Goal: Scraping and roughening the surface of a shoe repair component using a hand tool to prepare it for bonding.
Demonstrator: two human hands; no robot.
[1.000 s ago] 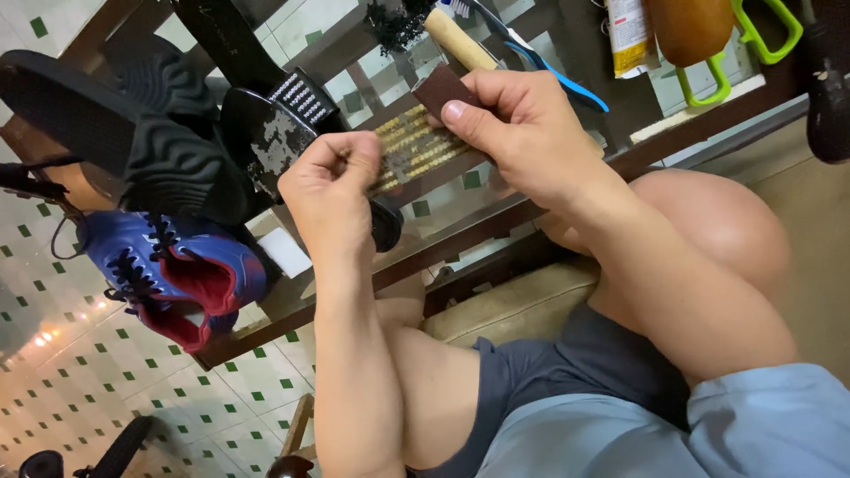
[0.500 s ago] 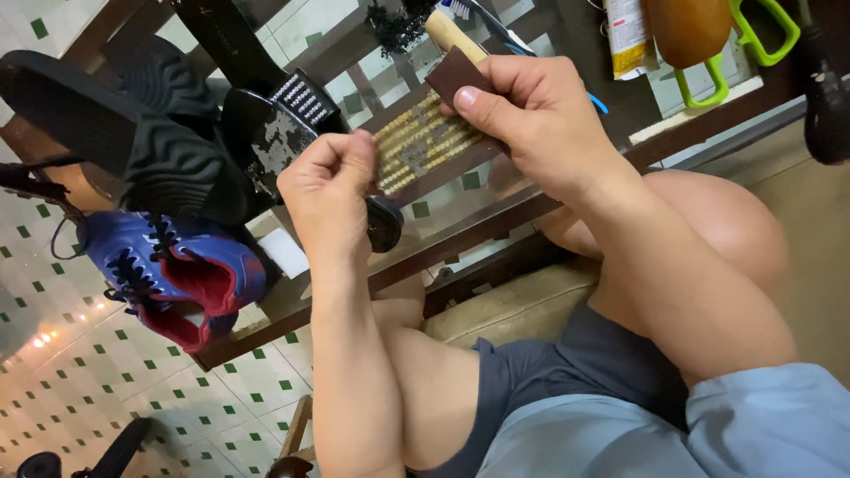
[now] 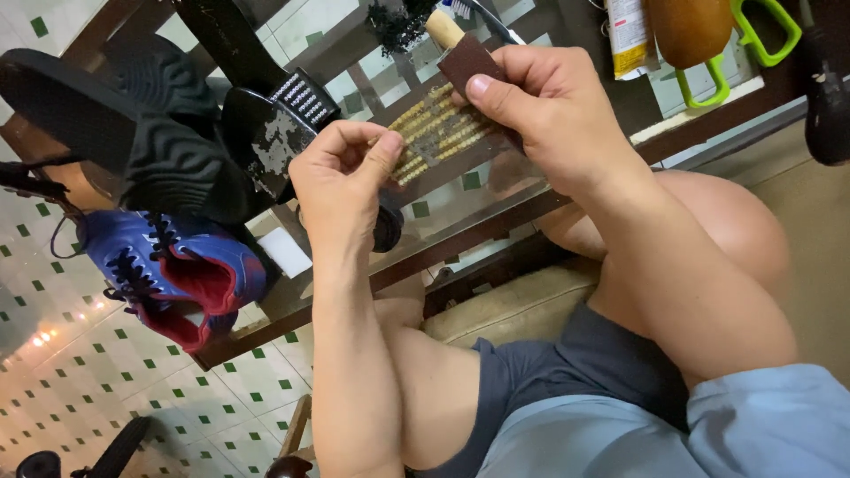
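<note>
A small brown wooden brush (image 3: pixel 447 119) with rows of yellowish bristles faces up between both hands, its pale handle end pointing away from me. My right hand (image 3: pixel 549 115) grips its upper end, thumb laid across the brown back. My left hand (image 3: pixel 341 181) pinches the lower end of the bristle rows with thumb and fingertips. Both hands hover over a glass-topped low table (image 3: pixel 460 199), above my bare knees.
Black sandals (image 3: pixel 133 133) and a blue and red sports shoe (image 3: pixel 177 274) lie at the left on the table edge. A tube (image 3: pixel 629 35), a brown bottle (image 3: pixel 686 31) and green handles (image 3: pixel 753 35) sit at the top right. White floor tiles with green squares (image 3: pixel 88 381) lie below.
The brush and my right hand have shifted slightly up and right, and my left thumb now presses on the bristle rows' lower end.
</note>
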